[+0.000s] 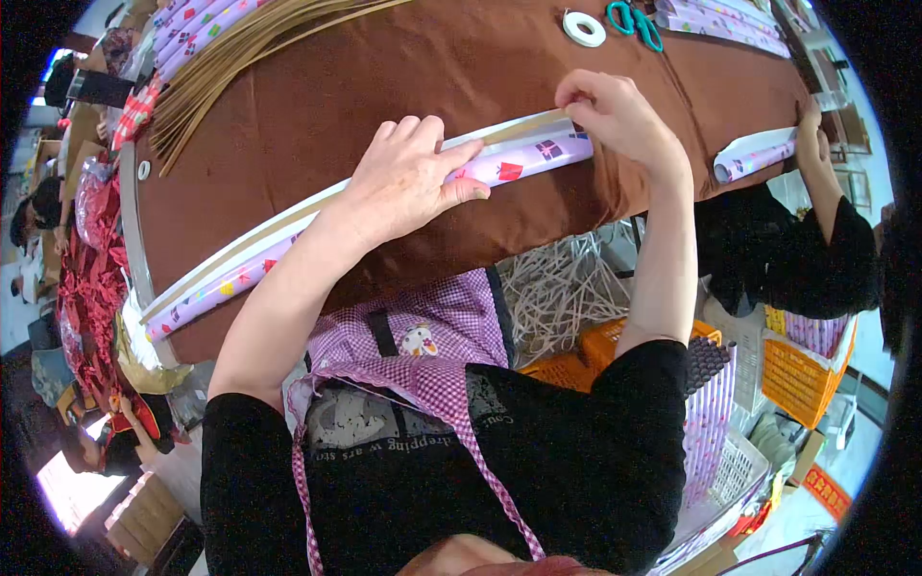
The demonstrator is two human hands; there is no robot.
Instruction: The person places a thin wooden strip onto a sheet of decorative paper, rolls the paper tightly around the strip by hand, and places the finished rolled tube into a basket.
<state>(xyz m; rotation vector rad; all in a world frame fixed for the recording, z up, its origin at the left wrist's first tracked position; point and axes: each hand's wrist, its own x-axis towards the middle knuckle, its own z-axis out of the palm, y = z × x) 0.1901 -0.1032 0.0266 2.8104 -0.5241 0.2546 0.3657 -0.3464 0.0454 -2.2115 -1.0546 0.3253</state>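
Biggest thing by far is the surface (288, 144), covered in brown cloth. Next, the lilac gift-print roll (519, 166), lying along the near edge, from the near left corner to a bit right of mid, w/ part of its sheet's white side showing behind it. A thin tan strip (523, 128) runs on that white side, pretty much parallel to the roll. Then a bundle of tan strips (245, 72) fanned out near the far left corner, w/ lilac rolls (197, 29) right beside it. More patterned rolls (725, 24) at the far right corner. A shorter roll (759, 161) is at the right edge, co-worker's hand (812, 144) at its end, can't tell how tight.

Left hand (408, 178) is just right of mid-roll, palm down, fingers loosely spread, index by the strip, thumb on the roll, nothing gripped afaict. Right hand (615, 115) is at the roll's right end, fingers curled, thumb + index close together by the strip's tip; can't tell if it's pinched btwn them.

Small stuff: teal scissors (645, 31) by the far edge, white tape ring (572, 33) just left of those, tiny white ring (144, 177) near the left edge.
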